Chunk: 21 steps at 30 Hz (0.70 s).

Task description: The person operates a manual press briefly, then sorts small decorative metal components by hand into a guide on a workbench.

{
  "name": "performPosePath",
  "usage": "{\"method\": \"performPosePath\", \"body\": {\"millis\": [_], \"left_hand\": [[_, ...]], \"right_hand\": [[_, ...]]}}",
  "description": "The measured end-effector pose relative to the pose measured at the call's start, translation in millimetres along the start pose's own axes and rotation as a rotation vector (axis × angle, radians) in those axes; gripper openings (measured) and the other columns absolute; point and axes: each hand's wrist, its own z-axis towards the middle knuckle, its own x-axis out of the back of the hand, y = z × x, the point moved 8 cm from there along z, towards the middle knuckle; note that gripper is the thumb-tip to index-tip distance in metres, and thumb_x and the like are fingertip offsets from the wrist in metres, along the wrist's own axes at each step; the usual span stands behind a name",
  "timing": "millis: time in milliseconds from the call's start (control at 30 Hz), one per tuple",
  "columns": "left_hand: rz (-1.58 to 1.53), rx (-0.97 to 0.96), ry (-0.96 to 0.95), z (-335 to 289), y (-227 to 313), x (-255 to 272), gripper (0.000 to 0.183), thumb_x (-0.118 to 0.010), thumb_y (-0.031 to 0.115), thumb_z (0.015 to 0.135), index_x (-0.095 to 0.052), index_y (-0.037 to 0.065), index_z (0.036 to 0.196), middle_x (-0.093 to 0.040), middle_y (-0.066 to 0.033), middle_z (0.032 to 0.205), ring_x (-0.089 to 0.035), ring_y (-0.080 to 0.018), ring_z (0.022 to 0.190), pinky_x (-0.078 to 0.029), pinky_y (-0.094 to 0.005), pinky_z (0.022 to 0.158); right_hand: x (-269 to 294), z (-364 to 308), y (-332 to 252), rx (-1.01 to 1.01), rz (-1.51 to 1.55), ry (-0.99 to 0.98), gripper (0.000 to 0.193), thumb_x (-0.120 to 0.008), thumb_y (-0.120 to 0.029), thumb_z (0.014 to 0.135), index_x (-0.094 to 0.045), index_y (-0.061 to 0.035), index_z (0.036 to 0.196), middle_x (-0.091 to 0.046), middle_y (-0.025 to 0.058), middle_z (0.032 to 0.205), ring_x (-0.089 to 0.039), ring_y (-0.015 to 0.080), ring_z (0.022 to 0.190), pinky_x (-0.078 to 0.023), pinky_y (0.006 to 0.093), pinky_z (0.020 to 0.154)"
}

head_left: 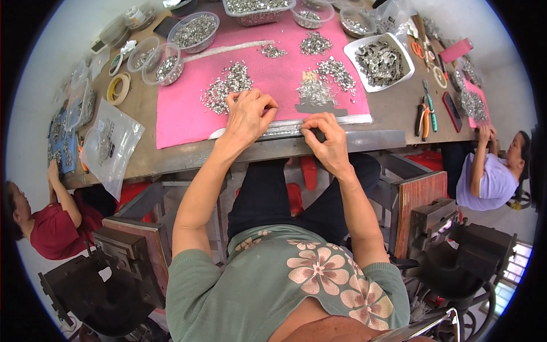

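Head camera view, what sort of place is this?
Probably a small-parts metal workshop: piles of silvery pieces on a pink mat, orange-handled pliers, and dark machinery near the bench.

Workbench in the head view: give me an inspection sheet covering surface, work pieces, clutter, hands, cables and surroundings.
Surface: brown bench with a pink mat.
Work pieces: small metal pieces piled loose on the mat; more in a white tray and clear tubs.
Clutter: tape roll and plastic bag at left; orange-handled pliers and phone at right.
Hands: left hand by the left pile, fingers curled, grip unclear; right hand appears to pinch a dark object.
Cables: nothing seen on the bench.
Surroundings: a co-worker on each side; dark machines below.
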Motion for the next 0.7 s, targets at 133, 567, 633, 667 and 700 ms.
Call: {"method": "performPosePath", "body": {"millis": [133,567,633,667,700], "left_hand": [[0.01,-0.002,-0.015,2.7,0.1,-0.7,0.008,-0.076,0.019,0.085,-0.071,0.014,0.088,-0.058,-0.0023,0.083,-0.058,-0.0214,0.09,-0.032,-0.0485,0.096],[0.117,-0.084,0.018,6.9,3.2,-5.4,0.007,-0.076,0.018,0.084,-0.072,0.013,0.087,-0.061,-0.0036,0.083,-0.06,-0.0227,0.093,-0.031,-0.054,0.1],[0.119,-0.083,0.022,7.1,3.7,-4.6,0.007,-0.076,0.018,0.084,-0.073,0.014,0.088,-0.061,-0.0035,0.084,-0.06,-0.0227,0.094,-0.031,-0.054,0.101],[0.121,-0.081,0.022,6.0,3.9,-4.3,0.006,-0.076,0.017,0.084,-0.073,0.014,0.088,-0.061,-0.0035,0.084,-0.06,-0.0227,0.094,-0.031,-0.054,0.101],[0.119,-0.077,0.019,6.0,4.4,-4.3,0.006,-0.076,0.017,0.084,-0.073,0.014,0.088,-0.061,-0.0035,0.084,-0.06,-0.0227,0.094,-0.031,-0.054,0.101]], "right_hand": [[-1.0,-1.3,9.2,-0.056,0.097,-0.01,0.01,-0.072,0.001,0.082,-0.068,-0.001,0.091,-0.069,0.0098,0.098,-0.065,0.0263,0.096,-0.051,0.0358,0.086],[-1.5,1.0,-12.2,0.157,-0.139,-0.012,0.016,-0.07,0.006,0.078,-0.064,-0.0012,0.091,-0.066,0.0107,0.093,-0.063,0.03,0.087,-0.051,0.039,0.077],[-1.4,1.8,-10.3,0.133,-0.146,-0.029,0.016,-0.071,0.007,0.079,-0.065,-0.0009,0.091,-0.067,0.0103,0.095,-0.065,0.029,0.09,-0.052,0.0376,0.078],[-0.9,4.2,-13.0,0.147,-0.153,-0.064,0.016,-0.071,0.007,0.079,-0.065,-0.0007,0.091,-0.067,0.0104,0.095,-0.065,0.0288,0.09,-0.052,0.0374,0.078],[-1.9,5.4,-13.8,0.161,-0.161,-0.1,0.015,-0.071,0.007,0.079,-0.064,-0.0006,0.091,-0.067,0.0106,0.095,-0.065,0.0287,0.09,-0.052,0.0372,0.078]]}}
